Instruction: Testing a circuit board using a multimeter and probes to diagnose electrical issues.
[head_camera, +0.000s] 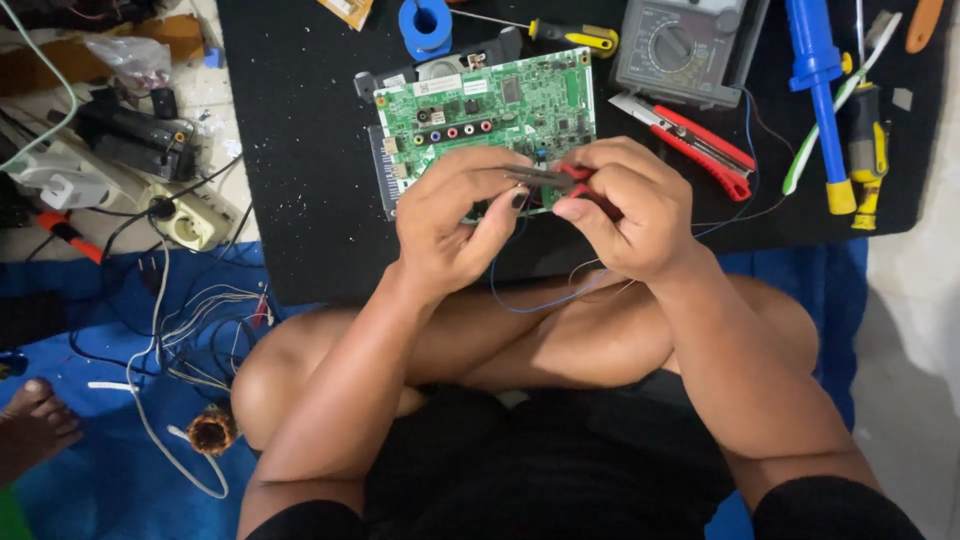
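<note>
A green circuit board (485, 110) lies on a black mat (300, 150) in front of my crossed legs. My right hand (625, 210) grips small red-handled pliers (560, 180) over the board's near edge. My left hand (455, 215) pinches at the metal tip of the pliers, where a thin blue wire (530, 300) hangs down toward my legs. What exactly sits between the left fingertips is too small to tell.
On the mat lie a red utility knife (690, 140), a grey multimeter (680, 45), a yellow-handled screwdriver (570, 35), a blue solder reel (425, 25) and a blue desoldering pump (820, 90). A power strip (190, 220) and tangled cables (190, 330) sit left. Someone's foot (35, 425) shows at far left.
</note>
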